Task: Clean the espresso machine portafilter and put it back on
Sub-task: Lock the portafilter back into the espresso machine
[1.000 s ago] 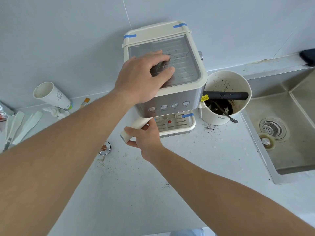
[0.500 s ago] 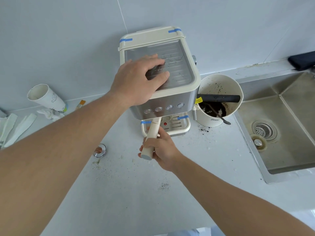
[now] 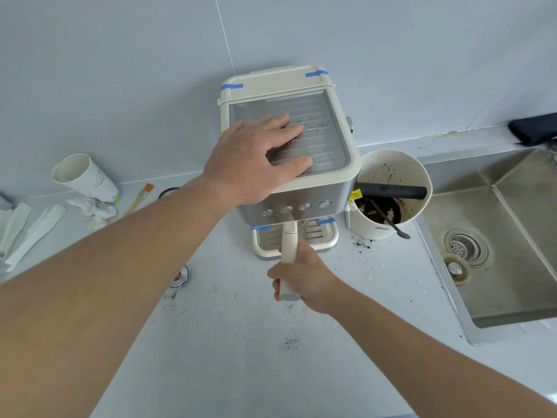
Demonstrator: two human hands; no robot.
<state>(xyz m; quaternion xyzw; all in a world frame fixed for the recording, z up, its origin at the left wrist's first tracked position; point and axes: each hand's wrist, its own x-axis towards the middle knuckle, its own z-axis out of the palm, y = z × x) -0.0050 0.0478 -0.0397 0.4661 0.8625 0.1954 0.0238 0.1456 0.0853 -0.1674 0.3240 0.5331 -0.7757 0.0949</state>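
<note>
A cream and steel espresso machine (image 3: 340, 179) stands against the wall on the white counter. My left hand (image 3: 256, 164) lies flat on its ribbed top tray, fingers spread. The portafilter's cream handle (image 3: 288, 245) sticks straight out toward me from under the machine's front. Its head is hidden beneath the button panel. My right hand (image 3: 304, 279) grips the outer end of that handle, fingers curled around it, above the drip tray (image 3: 319, 239).
A white knock-box bucket (image 3: 391, 173) with coffee grounds, a black bar and a spoon sits right of the machine. A steel sink (image 3: 497, 245) lies further right. A tipped paper cup (image 3: 87, 176), brush (image 3: 141, 194), tissues and a small metal disc (image 3: 180, 277) lie left. Grounds speckle the counter.
My right hand swung the portafilter handle from pointing left to pointing straight toward me. My left hand stayed on the machine's top.
</note>
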